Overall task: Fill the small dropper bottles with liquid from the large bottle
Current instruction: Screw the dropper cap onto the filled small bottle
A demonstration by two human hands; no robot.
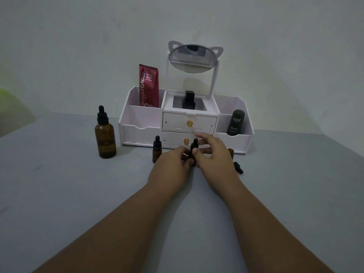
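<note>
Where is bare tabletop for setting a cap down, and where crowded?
Free: table left of the large bottle and right of the loose dropper. Crowded: before the organizer, where the left hand and right hand hold a small bottle.

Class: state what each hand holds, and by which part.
Both hold the middle dropper bottle: left hand grips its body, right hand pinches its black cap.

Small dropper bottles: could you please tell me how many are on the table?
3. The left bottle stands capped beside the left hand; the middle bottle is held between both hands; the right bottle peeks from behind the right hand, mostly hidden. Others may be hidden.
</note>
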